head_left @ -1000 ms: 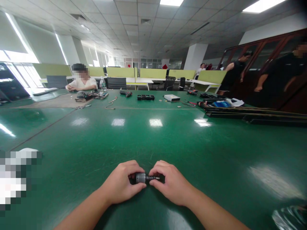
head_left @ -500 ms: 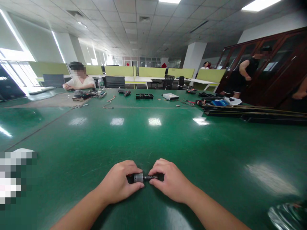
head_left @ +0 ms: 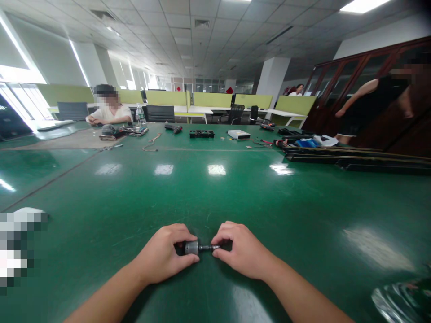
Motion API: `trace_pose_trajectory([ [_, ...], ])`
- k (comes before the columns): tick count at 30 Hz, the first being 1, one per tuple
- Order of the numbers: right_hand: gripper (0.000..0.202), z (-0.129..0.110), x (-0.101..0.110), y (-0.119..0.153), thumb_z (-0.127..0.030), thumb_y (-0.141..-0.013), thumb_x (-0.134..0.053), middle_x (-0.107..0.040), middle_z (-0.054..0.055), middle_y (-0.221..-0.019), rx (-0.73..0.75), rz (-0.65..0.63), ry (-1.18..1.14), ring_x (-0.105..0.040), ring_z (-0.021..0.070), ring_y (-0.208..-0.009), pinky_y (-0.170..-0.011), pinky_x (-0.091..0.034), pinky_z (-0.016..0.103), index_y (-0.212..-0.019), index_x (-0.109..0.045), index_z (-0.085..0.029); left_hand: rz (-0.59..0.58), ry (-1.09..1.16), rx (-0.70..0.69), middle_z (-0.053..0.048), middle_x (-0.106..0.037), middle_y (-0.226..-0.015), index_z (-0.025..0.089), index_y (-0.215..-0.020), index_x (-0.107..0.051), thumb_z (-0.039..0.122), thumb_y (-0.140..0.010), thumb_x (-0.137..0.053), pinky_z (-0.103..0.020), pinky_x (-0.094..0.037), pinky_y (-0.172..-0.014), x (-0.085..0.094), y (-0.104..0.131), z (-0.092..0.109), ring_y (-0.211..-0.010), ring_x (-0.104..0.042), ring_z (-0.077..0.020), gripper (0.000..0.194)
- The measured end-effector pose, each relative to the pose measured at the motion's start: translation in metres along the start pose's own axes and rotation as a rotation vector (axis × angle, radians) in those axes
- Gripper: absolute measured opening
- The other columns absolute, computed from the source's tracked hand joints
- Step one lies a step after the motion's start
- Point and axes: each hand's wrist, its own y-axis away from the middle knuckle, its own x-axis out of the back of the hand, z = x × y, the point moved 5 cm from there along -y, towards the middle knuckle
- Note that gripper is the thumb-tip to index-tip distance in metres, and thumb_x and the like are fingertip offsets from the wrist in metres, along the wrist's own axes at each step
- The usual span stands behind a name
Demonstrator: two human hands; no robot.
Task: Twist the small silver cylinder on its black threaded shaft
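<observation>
Near the front of the green table (head_left: 215, 197), a short grey metal cylinder (head_left: 192, 247) lies on its side, with a thin stepped metal shaft (head_left: 204, 247) pointing right from it. My left hand (head_left: 168, 253) is curled around the cylinder, thumb on the near side and fingers on the far side; its dark left end is partly hidden in the palm. At the shaft's free end, the thumb and fingers of my right hand (head_left: 240, 249) close in a pinch. A length of bare shaft shows between the two hands.
Far across the table are a black power drill (head_left: 173, 128), a black frame-like part (head_left: 202, 134), a silver box (head_left: 239, 134) and long dark profiles (head_left: 357, 159). A clear plastic item (head_left: 402, 300) is at the near right. One person (head_left: 109, 107) sits opposite; another (head_left: 377, 105) stands right.
My right hand has moved slightly right along the shaft, so more of it shows. The cylinder and my left hand sit slightly further left. The person at the right has moved rightward and leans over.
</observation>
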Motion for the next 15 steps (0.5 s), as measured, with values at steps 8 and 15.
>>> trace_pose_trajectory([
  [8, 0.01, 0.022, 0.021, 0.002, -0.014, -0.071, -0.071, -0.066, 0.001, -0.075, -0.121, -0.031, 0.093, -0.058, 0.0154, -0.071, -0.065, -0.043, 0.026, -0.077, -0.075, -0.021, -0.013, 0.004, 0.025, -0.004, -0.069, -0.081, 0.018, -0.094, -0.075, 0.029, -0.076, -0.076, -0.026, -0.047, -0.068, 0.0, 0.0, -0.002, -0.075, -0.063, -0.018, 0.021],
  [15, 0.011, 0.016, 0.018, 0.002, -0.015, -0.071, -0.072, -0.067, 0.001, -0.074, -0.06, -0.062, 0.026, -0.06, 0.0151, -0.072, -0.065, -0.044, 0.026, -0.079, -0.077, -0.021, -0.016, 0.007, 0.027, -0.003, -0.069, -0.08, 0.019, -0.094, -0.075, 0.031, -0.077, -0.076, -0.026, -0.047, -0.068, -0.001, 0.0, -0.004, -0.075, -0.063, -0.0177, 0.021],
])
